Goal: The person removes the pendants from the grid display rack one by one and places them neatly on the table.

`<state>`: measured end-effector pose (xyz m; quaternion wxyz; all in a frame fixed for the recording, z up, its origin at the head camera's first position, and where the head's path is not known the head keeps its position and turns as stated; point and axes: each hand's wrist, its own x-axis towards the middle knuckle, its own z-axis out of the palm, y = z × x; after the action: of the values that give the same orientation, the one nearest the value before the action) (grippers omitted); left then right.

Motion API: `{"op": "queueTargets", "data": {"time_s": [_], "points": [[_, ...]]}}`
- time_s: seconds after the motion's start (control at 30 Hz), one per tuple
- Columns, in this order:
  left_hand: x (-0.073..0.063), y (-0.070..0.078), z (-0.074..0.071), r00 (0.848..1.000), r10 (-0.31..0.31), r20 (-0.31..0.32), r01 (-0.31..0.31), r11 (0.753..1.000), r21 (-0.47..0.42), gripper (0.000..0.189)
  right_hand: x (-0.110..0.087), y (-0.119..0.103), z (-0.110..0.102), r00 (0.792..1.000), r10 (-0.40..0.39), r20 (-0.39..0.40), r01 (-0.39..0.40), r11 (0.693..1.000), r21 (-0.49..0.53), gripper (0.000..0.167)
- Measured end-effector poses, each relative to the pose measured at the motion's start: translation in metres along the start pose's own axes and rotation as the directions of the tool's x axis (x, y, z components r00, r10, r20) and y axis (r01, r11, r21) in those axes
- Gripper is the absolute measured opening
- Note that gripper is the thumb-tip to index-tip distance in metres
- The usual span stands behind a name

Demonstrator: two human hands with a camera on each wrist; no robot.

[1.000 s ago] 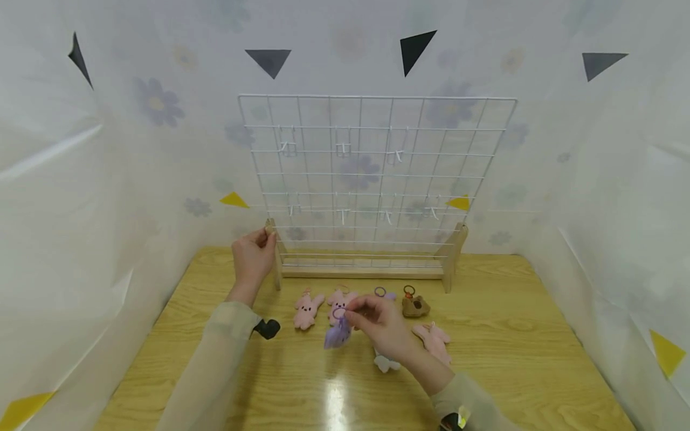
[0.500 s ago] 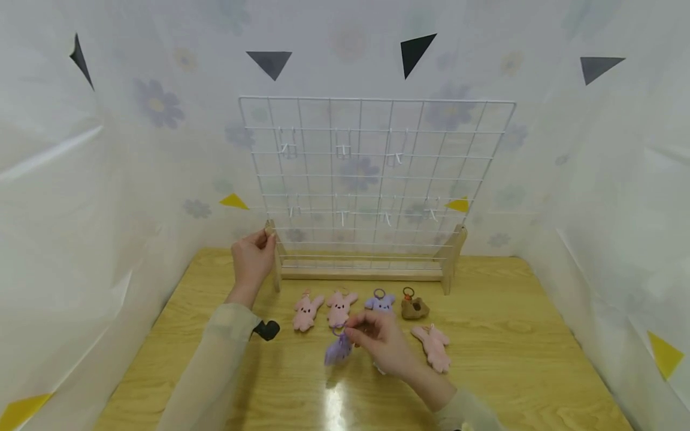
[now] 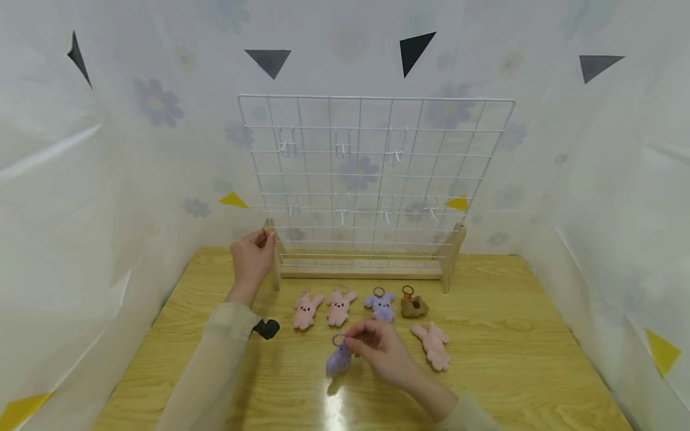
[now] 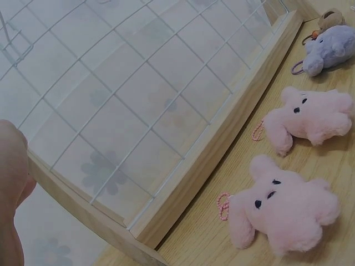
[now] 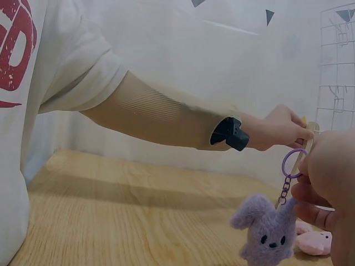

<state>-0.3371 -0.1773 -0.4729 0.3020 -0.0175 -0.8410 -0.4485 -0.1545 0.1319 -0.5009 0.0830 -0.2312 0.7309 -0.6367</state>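
My right hand (image 3: 384, 354) pinches a purple plush bunny keychain (image 3: 338, 360) by its purple ring. In the right wrist view the plush hangs by a short chain from that ring (image 5: 284, 165), its face (image 5: 272, 230) toward the camera. My left hand (image 3: 252, 256) grips the top of the left wooden post (image 3: 278, 269) of a white wire grid rack (image 3: 345, 175). Behind the right hand lie two pink plush keychains (image 3: 306, 312), another purple one (image 3: 383, 307) and a brown one (image 3: 414, 306). A further pink plush (image 3: 434, 347) lies to its right.
Several white hooks (image 3: 342, 214) hang on the grid in two rows, with nothing on them. A wooden bar (image 3: 361, 275) joins the posts on the wooden table (image 3: 512, 359). Pale sheeting (image 3: 604, 179) walls the sides and back.
My right hand has lowered toward the front of the table with the purple plush, uncovering the other purple and pink plushes behind it. My left hand stays at the post.
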Motion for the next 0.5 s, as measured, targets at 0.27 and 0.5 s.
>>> {"op": "queueTargets", "data": {"time_s": [0.27, 0.5], "points": [[0.0, 0.0, 0.0, 1.0, 0.017, -0.013, -0.017, 1.0, 0.009, 0.023, -0.013, 0.0, 0.002, 1.0, 0.0, 0.019, 0.0, 1.0, 0.03, 0.012], [0.0, -0.001, 0.001, 1.0, 0.026, -0.016, -0.026, 1.0, 0.01, 0.022, -0.027, -0.001, 0.004, 1.0, 0.001, 0.03, -0.004, 0.996, 0.085, 0.011]]}}
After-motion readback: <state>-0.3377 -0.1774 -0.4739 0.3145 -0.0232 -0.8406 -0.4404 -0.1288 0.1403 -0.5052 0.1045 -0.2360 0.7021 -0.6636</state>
